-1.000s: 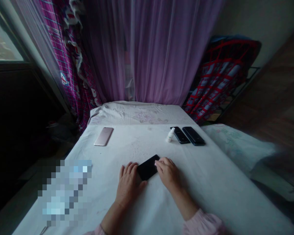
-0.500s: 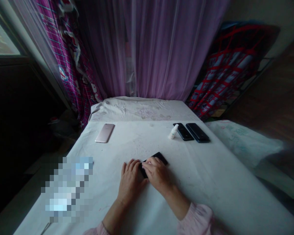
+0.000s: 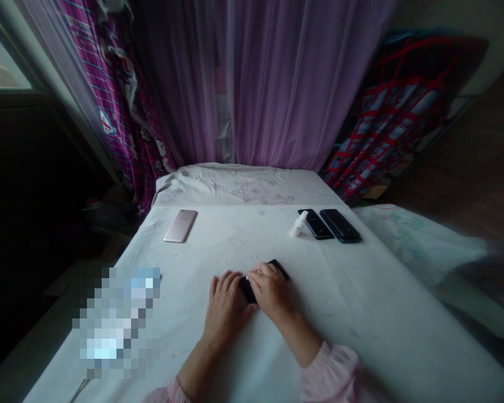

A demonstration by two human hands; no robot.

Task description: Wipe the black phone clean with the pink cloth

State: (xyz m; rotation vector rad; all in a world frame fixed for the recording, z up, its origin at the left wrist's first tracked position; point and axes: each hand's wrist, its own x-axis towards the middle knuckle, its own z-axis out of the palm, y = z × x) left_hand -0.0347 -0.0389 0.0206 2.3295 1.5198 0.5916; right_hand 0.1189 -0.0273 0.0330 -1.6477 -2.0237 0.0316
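A black smartphone [image 3: 248, 291] lies slantwise on the white cloth in front of me, partly covered by both hands. My left hand [image 3: 223, 305] steadies its left end, with the fingers at the far corner and the thumb along the near edge. Over the middle of the phone rests my right hand [image 3: 273, 291], its fingers drawn together in a pinch. Something small and whitish shows at those fingertips, too small to name. The phone's far right corner sticks out beyond the right hand.
A pinkish phone [image 3: 181, 226] lies at the back left. At the back right stand a small white spray bottle [image 3: 299, 225] and two dark phones, one nearer [image 3: 318, 225] and one at the far right [image 3: 341, 226]. A blurred-out device [image 3: 121, 313] with a cable lies at left. Curtains [image 3: 294, 84] hang behind the table.
My right hand has slid slightly over the phone and covers a bit more of its far right part. My left hand stays at the phone's left end.
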